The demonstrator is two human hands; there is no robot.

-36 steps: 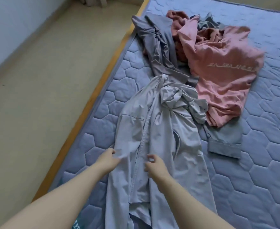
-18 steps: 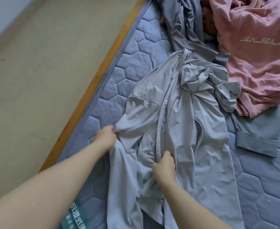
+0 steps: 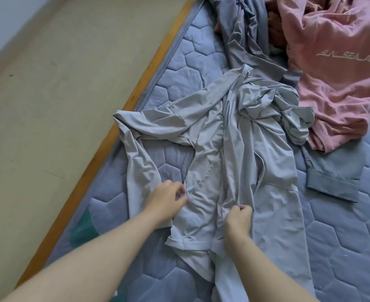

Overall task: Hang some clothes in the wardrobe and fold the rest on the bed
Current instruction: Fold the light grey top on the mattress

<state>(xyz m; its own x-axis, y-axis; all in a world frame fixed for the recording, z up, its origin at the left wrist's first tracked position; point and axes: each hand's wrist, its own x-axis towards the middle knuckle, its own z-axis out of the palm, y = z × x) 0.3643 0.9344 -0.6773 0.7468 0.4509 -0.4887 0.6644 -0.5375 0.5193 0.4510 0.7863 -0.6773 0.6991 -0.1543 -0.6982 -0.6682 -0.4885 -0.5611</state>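
Jkt (image 3: 234, 138) under L hand (image 3: 166, 199), R hand (image 3: 238, 216)

Beige floor (image 3: 48, 94), pale wall (image 3: 0, 22)

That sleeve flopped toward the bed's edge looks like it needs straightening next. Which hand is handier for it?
Left, probably. The left hand lies right at that sleeve, while the right hand is busy pinching the grey jacket at its front edge.

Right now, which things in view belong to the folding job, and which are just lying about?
In the job: light grey jacket, pinched by the right hand, left hand at its edge; pink sweatshirt, dark grey garment, blue-grey cuffed garment, all on the mattress.
Lying about: wooden bed frame, floor.
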